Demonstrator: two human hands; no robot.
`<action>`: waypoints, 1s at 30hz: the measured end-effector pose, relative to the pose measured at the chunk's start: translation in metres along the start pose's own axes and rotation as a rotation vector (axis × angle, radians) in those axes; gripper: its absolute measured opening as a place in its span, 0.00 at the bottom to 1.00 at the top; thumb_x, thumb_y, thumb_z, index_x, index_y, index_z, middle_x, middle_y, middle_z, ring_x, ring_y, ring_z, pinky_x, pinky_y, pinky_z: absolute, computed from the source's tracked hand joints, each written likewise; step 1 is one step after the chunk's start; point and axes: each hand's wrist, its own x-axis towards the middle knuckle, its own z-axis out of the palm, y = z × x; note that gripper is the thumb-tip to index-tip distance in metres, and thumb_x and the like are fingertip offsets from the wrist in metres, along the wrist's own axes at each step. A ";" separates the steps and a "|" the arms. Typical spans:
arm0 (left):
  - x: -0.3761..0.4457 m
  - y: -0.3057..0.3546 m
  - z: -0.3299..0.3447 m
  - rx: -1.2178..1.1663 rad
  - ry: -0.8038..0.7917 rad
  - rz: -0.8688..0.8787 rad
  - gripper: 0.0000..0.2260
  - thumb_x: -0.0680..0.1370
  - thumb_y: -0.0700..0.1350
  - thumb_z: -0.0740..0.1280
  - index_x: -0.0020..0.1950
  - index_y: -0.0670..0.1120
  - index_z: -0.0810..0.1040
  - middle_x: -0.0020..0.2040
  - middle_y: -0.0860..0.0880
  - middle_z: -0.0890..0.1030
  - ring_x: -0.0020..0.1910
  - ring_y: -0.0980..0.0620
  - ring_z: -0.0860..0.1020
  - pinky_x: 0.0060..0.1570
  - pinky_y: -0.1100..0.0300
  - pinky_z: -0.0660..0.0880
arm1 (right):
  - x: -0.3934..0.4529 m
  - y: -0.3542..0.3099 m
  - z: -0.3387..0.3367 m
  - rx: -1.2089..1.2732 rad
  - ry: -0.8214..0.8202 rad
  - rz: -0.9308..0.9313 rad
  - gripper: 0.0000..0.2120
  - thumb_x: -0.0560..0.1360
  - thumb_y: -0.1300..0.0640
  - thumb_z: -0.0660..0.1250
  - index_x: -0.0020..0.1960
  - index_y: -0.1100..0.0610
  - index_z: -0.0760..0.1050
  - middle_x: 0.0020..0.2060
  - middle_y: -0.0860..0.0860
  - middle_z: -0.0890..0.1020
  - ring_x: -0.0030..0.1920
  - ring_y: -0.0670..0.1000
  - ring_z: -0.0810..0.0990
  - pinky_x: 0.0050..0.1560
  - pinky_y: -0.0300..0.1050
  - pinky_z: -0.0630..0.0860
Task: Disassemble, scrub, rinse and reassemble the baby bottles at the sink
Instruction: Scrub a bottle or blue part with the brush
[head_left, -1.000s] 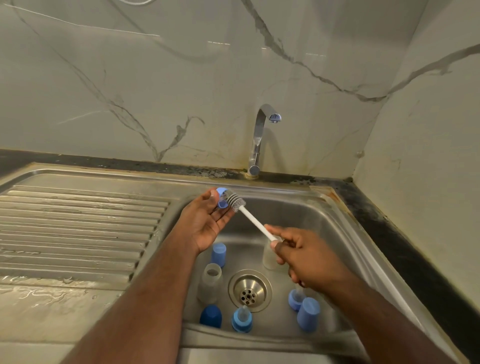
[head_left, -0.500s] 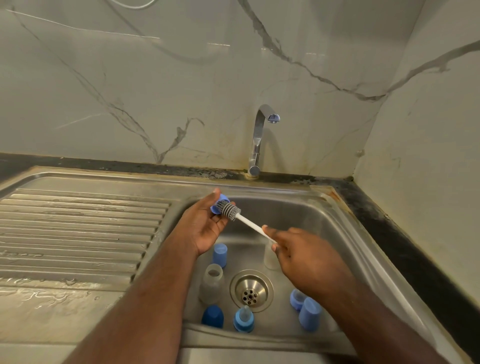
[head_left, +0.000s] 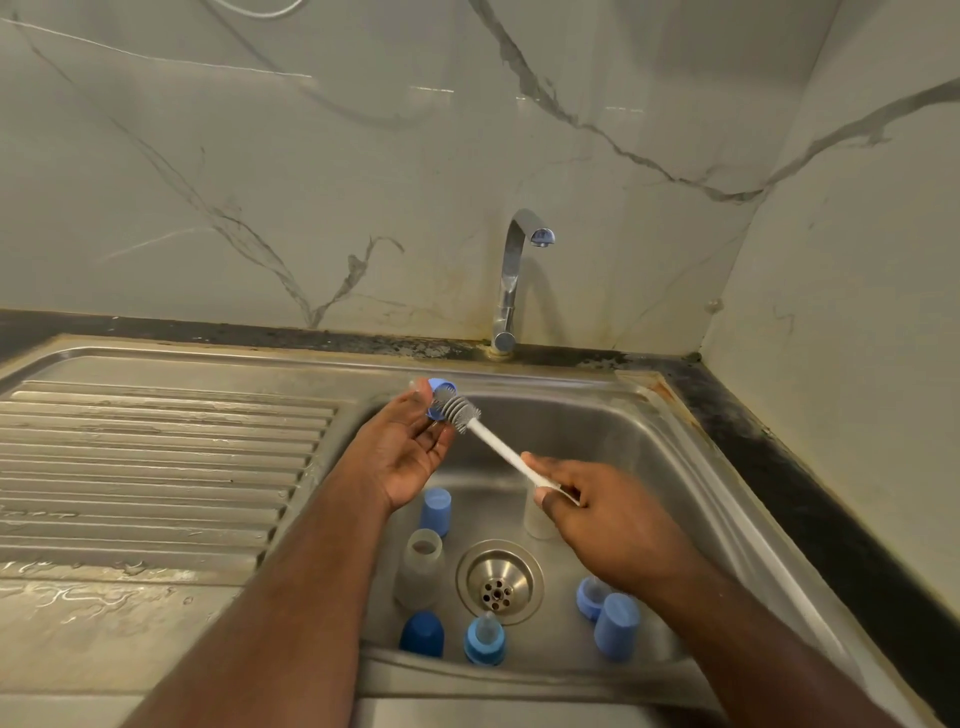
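**Scrub step in hand: small blue part brushed over the sink**

Step judged as scrub, mid-task. A small blue bottle part (head_left: 440, 397) (cap or collar, cannot tell which) is pinched at the fingertips of the left hand (head_left: 410, 447), palm turned up, above the far-left corner of the sink basin (head_left: 597, 441). A bottle brush (head_left: 496, 441) is held in the right hand (head_left: 602, 512); fingers curled round the white handle's lower end, grey bristle head set against the blue part. Tap (head_left: 514, 280) seen w/ no water running.

Rest of the bottles lie disassembled on the basin floor: a clear bottle body (head_left: 422, 564) upright left of the drain (head_left: 500, 581), a light blue cap (head_left: 435, 512) behind it, a dark blue cap (head_left: 422, 633) and a blue collar w/ teat (head_left: 484, 644) at the near wall, a second collar w/ teat (head_left: 589, 597) touching another light blue cap (head_left: 615, 633) at right. A second clear body (head_left: 537, 514) is partly hidden behind the right hand.

Next move, as judged: the part to be turned in the left grip so every face gets brushed, then set down and another piece picked up. Rinse needs the tap opened, so one hand must be freed. Reassembly not yet begun. Risk: small wet part pinched only at the tips, could slip.
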 end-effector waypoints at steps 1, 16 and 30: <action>0.000 0.000 0.000 0.000 -0.009 -0.003 0.18 0.75 0.47 0.73 0.61 0.39 0.79 0.51 0.40 0.85 0.46 0.47 0.85 0.43 0.56 0.83 | 0.001 -0.001 -0.001 -0.026 0.038 -0.008 0.20 0.83 0.50 0.60 0.74 0.40 0.68 0.48 0.42 0.82 0.35 0.37 0.74 0.39 0.29 0.69; 0.001 -0.002 0.000 0.085 0.017 -0.029 0.12 0.81 0.44 0.69 0.62 0.39 0.78 0.52 0.41 0.84 0.50 0.47 0.83 0.51 0.55 0.80 | 0.000 -0.005 0.003 -0.321 0.024 -0.041 0.22 0.84 0.49 0.55 0.78 0.42 0.62 0.56 0.48 0.79 0.53 0.47 0.78 0.55 0.42 0.74; -0.002 0.001 0.001 0.034 -0.074 -0.002 0.10 0.83 0.40 0.64 0.63 0.39 0.76 0.54 0.39 0.84 0.50 0.45 0.85 0.46 0.53 0.83 | 0.002 -0.005 0.004 -0.138 -0.030 -0.001 0.21 0.83 0.50 0.59 0.76 0.41 0.66 0.63 0.43 0.81 0.53 0.42 0.80 0.50 0.31 0.72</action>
